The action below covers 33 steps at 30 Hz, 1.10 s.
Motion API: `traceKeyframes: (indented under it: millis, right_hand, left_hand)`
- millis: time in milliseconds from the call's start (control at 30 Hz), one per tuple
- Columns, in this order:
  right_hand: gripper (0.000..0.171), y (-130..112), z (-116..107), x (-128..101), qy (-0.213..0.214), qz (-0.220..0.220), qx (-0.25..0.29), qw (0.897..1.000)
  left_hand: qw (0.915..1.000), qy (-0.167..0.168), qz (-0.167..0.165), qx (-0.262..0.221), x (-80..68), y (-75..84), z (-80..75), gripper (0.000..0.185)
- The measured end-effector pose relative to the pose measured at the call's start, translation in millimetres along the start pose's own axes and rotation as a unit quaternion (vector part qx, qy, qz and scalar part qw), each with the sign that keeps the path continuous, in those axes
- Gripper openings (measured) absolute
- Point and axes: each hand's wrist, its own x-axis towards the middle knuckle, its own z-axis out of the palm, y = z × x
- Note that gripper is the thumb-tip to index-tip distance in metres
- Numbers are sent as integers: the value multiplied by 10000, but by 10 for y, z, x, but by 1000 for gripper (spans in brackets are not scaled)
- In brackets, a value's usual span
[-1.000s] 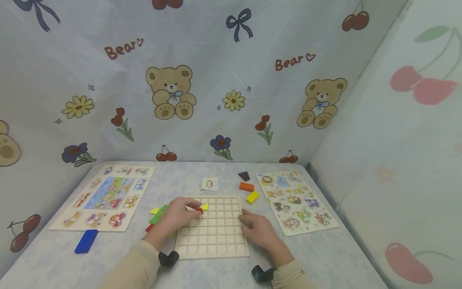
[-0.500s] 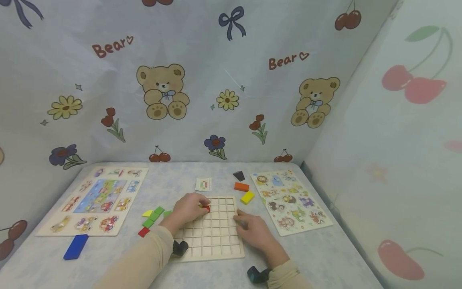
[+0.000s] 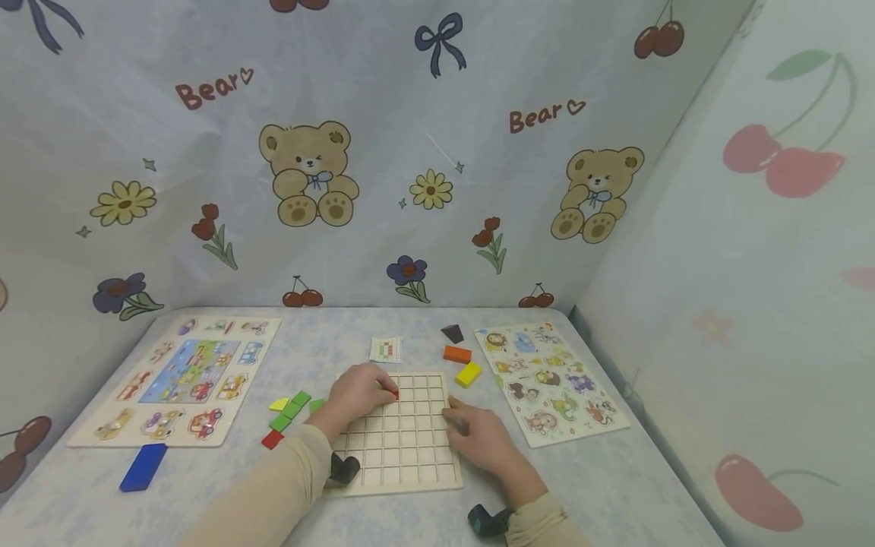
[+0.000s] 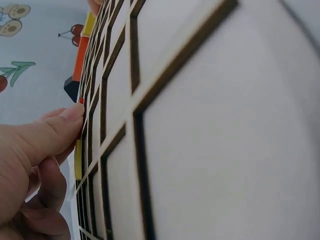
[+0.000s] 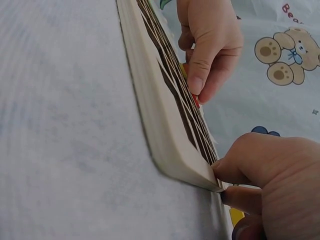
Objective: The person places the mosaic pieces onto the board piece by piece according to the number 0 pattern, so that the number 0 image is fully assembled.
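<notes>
Overhead, the worktop [image 3: 615, 486] carries two picture puzzles flanking a grid board [image 3: 403, 433], with bare cloth in front and to the right. The left hand [image 3: 355, 391] pinches a red block [image 3: 394, 394] down onto the board's far left cells. Only the left wrist view shows a yellow block [image 4: 78, 160] beside the thumb. The right hand [image 3: 478, 437], fingers curled, grips the board's right edge; the right wrist view shows its fingertips [image 5: 227, 172] on that edge.
</notes>
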Motion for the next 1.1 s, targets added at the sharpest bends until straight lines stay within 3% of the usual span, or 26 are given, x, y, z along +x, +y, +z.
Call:
traceKeyframes:
  millis: [167, 267, 367, 500, 667, 733, 833, 933, 1100]
  right_hand:
    - [36, -15, 11, 4, -1, -35, -28, 10000]
    - [36, -32, 15, 9, -27, -41, -49, 10000]
    - [37, -39, 16, 6, -24, -73, -91, 9999]
    - [37, -43, 19, -1, -39, -55, -181, 9998]
    - [37, -48, -6, -11, 21, -27, -270, 9996]
    - [38, -50, -21, -14, 59, -44, -237, 9997]
    - [38, -54, -38, -19, 55, -29, -207, 9998]
    - [38, -64, -40, -22, 41, 23, -147, 9999]
    - [39, -86, -17, -14, -5, 26, -54, 10000]
  left_hand:
    - [9999, 79, -8, -102, -40, -19, -10, 11]
    - [9974, 199, 17, -692, -148, -35, -64, 21]
    - [9880, 366, -103, -1494, -322, -61, -199, 27]
    - [9737, 700, -677, -2058, -584, -215, -480, 34]
    - [9610, 1375, -1536, -1841, -834, -572, -807, 43]
    - [9561, 1586, -1836, -1646, -901, -714, -871, 44]
    - [9531, 1606, -2197, -1327, -957, -890, -889, 45]
    - [9594, 1445, -2257, -878, -972, -1002, -842, 44]
    - [9686, 1331, -2090, -202, -987, -1089, -750, 40]
